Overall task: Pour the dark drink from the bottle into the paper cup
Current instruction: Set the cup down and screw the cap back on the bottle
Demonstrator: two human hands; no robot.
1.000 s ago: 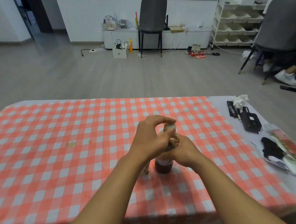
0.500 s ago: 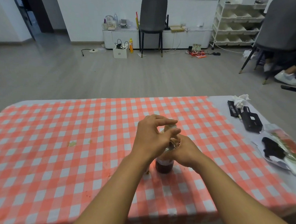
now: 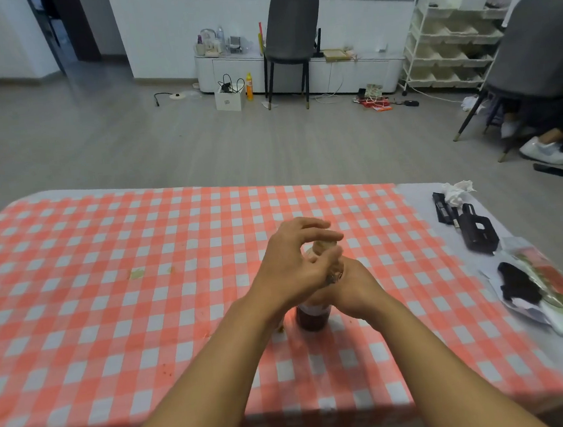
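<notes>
Left hand (image 3: pixel 290 267) is curling loosely over the pale cap (image 3: pixel 321 245), fingers part-spread, touching it. Right hand (image 3: pixel 351 287) is wrapping closed around the neck of the clear plastic bottle of dark drink (image 3: pixel 312 318), which is standing upright on the red-and-white checked bench (image 3: pixel 109 298). Bottle is likely proving light, thin-walled and squeezable; gripping mid-body is looking safest for pouring. Paper cup isn't showing.

Matt checked cloth (image 3: pixel 109 298) covers the worktop (image 3: pixel 422 193) — its bare edge a smooth pale grey. The bottle (image 3: pixel 312 317) looks like clear, glossy plastic. Crumpled white tissue (image 3: pixel 457 193) lies beside matt black plastic items (image 3: pixel 478 232) — the floor (image 3: pixel 129 152) is smooth, wood-look grey.
</notes>
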